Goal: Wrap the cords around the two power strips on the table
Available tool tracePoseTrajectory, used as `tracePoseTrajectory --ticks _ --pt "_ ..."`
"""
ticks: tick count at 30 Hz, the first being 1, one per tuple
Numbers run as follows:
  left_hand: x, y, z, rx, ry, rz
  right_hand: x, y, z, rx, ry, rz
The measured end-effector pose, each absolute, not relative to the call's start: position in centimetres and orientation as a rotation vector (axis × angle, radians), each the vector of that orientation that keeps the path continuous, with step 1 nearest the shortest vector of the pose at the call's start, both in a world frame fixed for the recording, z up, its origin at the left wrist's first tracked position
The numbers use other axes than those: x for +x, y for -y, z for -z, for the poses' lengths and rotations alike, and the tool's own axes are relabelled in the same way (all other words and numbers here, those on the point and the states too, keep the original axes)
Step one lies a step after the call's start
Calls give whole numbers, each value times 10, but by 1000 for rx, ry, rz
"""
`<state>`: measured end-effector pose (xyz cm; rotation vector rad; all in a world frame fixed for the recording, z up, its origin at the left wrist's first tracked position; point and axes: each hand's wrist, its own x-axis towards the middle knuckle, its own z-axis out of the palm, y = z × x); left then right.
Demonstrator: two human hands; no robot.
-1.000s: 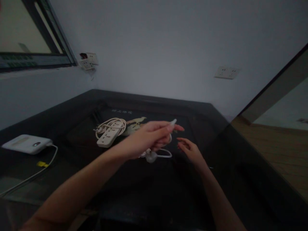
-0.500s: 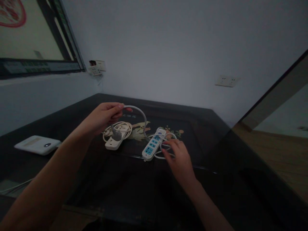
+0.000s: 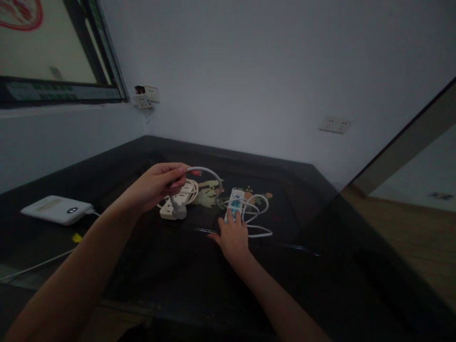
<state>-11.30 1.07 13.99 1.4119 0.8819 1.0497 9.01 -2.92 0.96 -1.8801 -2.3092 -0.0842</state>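
My left hand (image 3: 162, 183) is closed around a grey-white power cord (image 3: 204, 169), raised above the dark table. From beneath the fist a plug (image 3: 179, 209) hangs in front of a white power strip (image 3: 167, 210) with its own coiled cord (image 3: 192, 189). The held cord arcs rightward and down to a second power strip (image 3: 237, 194), white with blue sockets. My right hand (image 3: 233, 237) lies with spread fingers on the near part of that second strip, covering its front end. Loose loops of white cord (image 3: 261, 204) lie along its right side.
A white power bank (image 3: 57, 210) with a cable attached lies at the table's left. Painted flowers decorate the dark tabletop (image 3: 302, 204). Wall sockets (image 3: 335, 124) are at the right, and others (image 3: 146, 97) hang partly open near the window.
My right hand has moved left from the cord loops onto the blue-socket strip. My left hand has lowered slightly with the cord, and the hanging plug has shifted right.
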Motion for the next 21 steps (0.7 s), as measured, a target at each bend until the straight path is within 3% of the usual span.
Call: tracePoseTrajectory --ticks 12,21 --pt "-108 -10 -130 1394 -839 -1000 143 34 5 -1877 1974 211" --pt "-107 -13 -121 1342 -816 -940 155 27 13 -2164 1973 33"
